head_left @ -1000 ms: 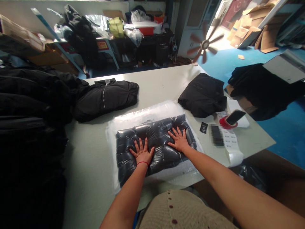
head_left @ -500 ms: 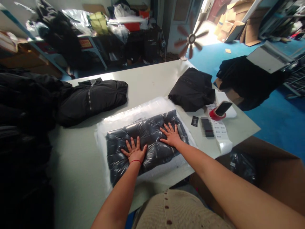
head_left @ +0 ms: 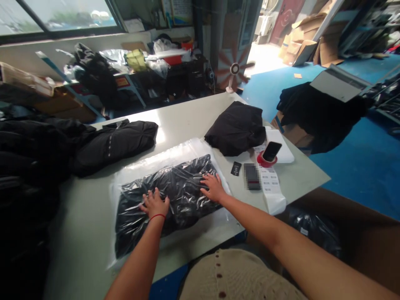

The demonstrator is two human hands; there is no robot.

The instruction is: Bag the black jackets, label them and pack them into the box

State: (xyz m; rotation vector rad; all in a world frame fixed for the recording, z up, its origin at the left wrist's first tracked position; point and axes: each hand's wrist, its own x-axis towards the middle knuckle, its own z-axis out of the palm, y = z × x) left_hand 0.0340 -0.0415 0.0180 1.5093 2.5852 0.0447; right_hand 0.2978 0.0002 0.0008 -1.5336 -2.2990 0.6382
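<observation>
Pale worktable [head_left: 187, 121] w/ 2 folded blk garments [head_left: 236, 129], clear bag [head_left: 165, 196], red tape roll [head_left: 261, 161], label strip [head_left: 271, 191].

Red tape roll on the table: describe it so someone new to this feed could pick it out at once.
On the long white worktable, find the person's right hand resting on the clear plastic bag. Just beyond that hand, near the table's right edge, sits the roll of red tape. A smartphone leans in its ring, and it is the only red item in that cluster.
</observation>
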